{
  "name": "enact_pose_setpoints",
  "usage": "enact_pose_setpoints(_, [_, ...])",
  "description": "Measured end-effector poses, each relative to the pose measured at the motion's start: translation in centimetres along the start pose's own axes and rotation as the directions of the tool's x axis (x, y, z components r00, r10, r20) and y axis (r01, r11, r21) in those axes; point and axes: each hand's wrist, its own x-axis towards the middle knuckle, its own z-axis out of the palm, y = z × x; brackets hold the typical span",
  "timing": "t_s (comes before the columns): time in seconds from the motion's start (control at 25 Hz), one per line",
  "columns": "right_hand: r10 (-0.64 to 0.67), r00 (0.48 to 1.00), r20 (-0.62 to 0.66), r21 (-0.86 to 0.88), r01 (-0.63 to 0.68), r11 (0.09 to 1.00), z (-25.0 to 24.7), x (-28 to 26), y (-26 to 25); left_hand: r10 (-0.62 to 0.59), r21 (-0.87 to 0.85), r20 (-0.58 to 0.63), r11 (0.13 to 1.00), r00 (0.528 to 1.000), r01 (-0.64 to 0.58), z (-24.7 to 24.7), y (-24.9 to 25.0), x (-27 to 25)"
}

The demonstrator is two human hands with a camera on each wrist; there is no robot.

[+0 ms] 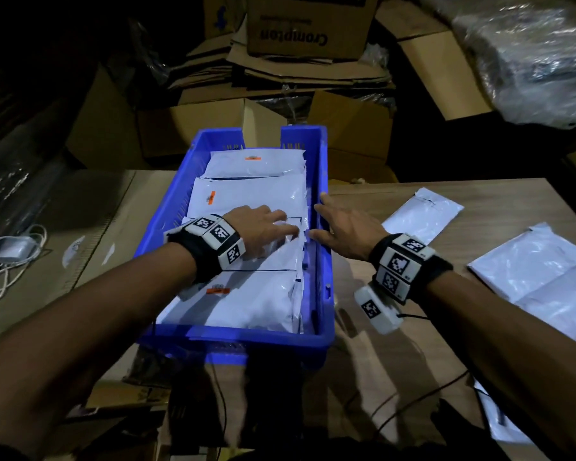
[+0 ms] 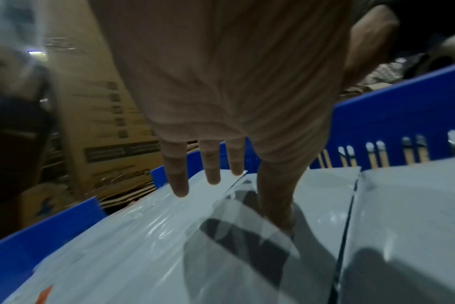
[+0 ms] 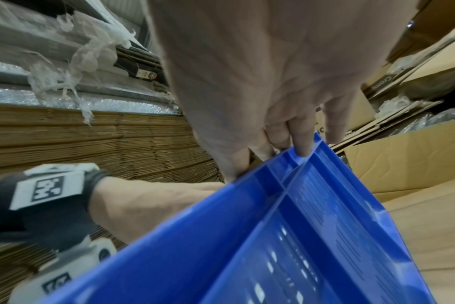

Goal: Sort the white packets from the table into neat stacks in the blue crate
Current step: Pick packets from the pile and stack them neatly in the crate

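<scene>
The blue crate (image 1: pixel 233 337) stands mid-table and holds several white packets (image 1: pixel 253 197) in overlapping stacks from the far end to the near end. My left hand (image 1: pixel 280 224) lies flat on a packet (image 1: pixel 280 257) in the middle of the crate. In the left wrist view its straight fingers (image 2: pixel 182 185) and thumb press on the glossy packet (image 2: pixel 117 246) below the crate wall (image 2: pixel 403 115). My right hand (image 1: pixel 320 216) rests on the crate's right rim. The right wrist view shows its fingertips (image 3: pixel 301 150) touching the rim (image 3: pixel 273 236). It holds nothing.
More white packets lie on the wooden table (image 1: pixel 413 344) to the right: one (image 1: pixel 423 216) near the crate, a pile (image 1: pixel 532 271) farther right, another (image 1: pixel 499 420) at the near edge. Cardboard boxes (image 1: pixel 313 24) are stacked behind. A white cable and adapter (image 1: pixel 10 251) lie far left.
</scene>
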Motion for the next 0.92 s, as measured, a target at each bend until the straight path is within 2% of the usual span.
enact_pose_setpoints(0.12, [0.006, 1.0, -0.017, -0.022, -0.006, 1.0, 0.0, -0.4, -0.4, 0.204, 0.226, 0.022, 0.953, 0.979, -0.204, -0.4, 1.1, 0.4])
enact_pose_setpoints(0.24, [0.017, 0.999, -0.031, -0.05, -0.018, 0.999, 0.1, -0.5, -0.5, 0.308, 0.287, 0.008, 0.911, 0.951, -0.297, 0.1, 1.6, 0.9])
enact_pose_setpoints(0.36, [0.02, 0.999, -0.035, -0.052, -0.022, 0.998, 0.2, -0.4, -0.4, 0.339, 0.275, 0.029, 0.902, 0.94, -0.333, 0.4, 1.6, 1.4])
enact_pose_setpoints(0.6, [0.028, 0.999, -0.035, -0.048, -0.029, 0.998, 0.3, -0.5, -0.5, 0.3, 0.127, 0.032, 0.945, 0.953, -0.302, 0.0, 0.9, 1.7])
enact_pose_setpoints(0.68, [0.027, 0.999, -0.032, -0.042, -0.029, 0.999, 0.3, -0.6, -0.5, 0.199, -0.03, -0.053, 0.979, 0.979, -0.201, 0.0, 0.1, 1.2])
enact_pose_setpoints(0.76, [0.022, 0.999, -0.027, -0.034, -0.023, 0.999, 0.3, -0.5, -0.5, -0.005, -0.246, -0.099, 0.969, 0.995, -0.02, 0.3, -1.3, 0.2])
enact_pose_setpoints(0.84, [0.019, 1.0, -0.022, -0.028, -0.02, 0.999, 0.4, -0.5, -0.4, -0.179, -0.375, 0.001, 0.912, 0.984, 0.166, 1.2, -2.8, -0.8])
enact_pose_setpoints(0.92, [0.024, 1.0, -0.018, -0.024, -0.024, 0.999, 0.4, -0.4, -0.4, -0.255, -0.427, 0.134, 0.857, 0.958, 0.288, 2.5, -3.4, -1.6])
